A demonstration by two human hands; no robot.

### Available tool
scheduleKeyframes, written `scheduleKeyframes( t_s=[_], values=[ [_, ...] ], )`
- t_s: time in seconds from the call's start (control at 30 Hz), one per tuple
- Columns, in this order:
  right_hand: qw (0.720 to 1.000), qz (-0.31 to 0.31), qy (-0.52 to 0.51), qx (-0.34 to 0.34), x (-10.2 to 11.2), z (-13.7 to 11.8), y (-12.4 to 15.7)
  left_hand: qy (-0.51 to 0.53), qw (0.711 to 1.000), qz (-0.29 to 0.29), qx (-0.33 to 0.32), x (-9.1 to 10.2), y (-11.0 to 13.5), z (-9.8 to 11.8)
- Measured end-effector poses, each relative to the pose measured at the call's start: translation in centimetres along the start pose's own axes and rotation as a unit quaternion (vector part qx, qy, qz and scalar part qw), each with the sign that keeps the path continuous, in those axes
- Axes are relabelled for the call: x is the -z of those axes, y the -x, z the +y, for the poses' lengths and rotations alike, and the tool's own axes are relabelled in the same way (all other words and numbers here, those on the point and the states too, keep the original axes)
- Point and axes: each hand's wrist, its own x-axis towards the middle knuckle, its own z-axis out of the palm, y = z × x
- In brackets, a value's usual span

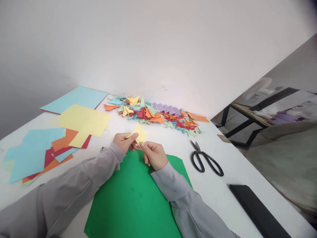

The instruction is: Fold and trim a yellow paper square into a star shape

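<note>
Pinched between both my hands is a yellow origami crane (140, 132), its points spread up and out to the sides. My left hand (125, 141) grips its left part with thumb and fingers. The thumb and fingers of my right hand (155, 153) close on its lower right edge. Both hands are just above the far end of a green mat (133, 195). Behind them lies a heap of small folded paper figures (148, 114) in yellow, orange, red, blue, green and purple.
Black-handled scissors (201, 159) lie right of the mat, blades pointing away. Nearer sits a long black object (255, 210). On the left are loose coloured paper pieces (37, 148), a large yellow sheet (84, 119) and blue sheets (76, 99). A wall rises behind the white table (173, 138).
</note>
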Motion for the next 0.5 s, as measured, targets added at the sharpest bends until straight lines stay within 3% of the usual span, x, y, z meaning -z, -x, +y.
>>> scheduleKeyframes(
  t_s=[0.2,0.5],
  values=[
    [0.997,0.017,-0.077,-0.014,-0.1,0.5,-0.4,-0.051,0.999,0.002,-0.011,-0.1,0.3,0.6],
    [1.000,0.021,-0.013,0.009,-0.1,0.1,-0.1,-0.080,0.996,0.012,-0.024,0.0,0.4,0.7]
  ],
)
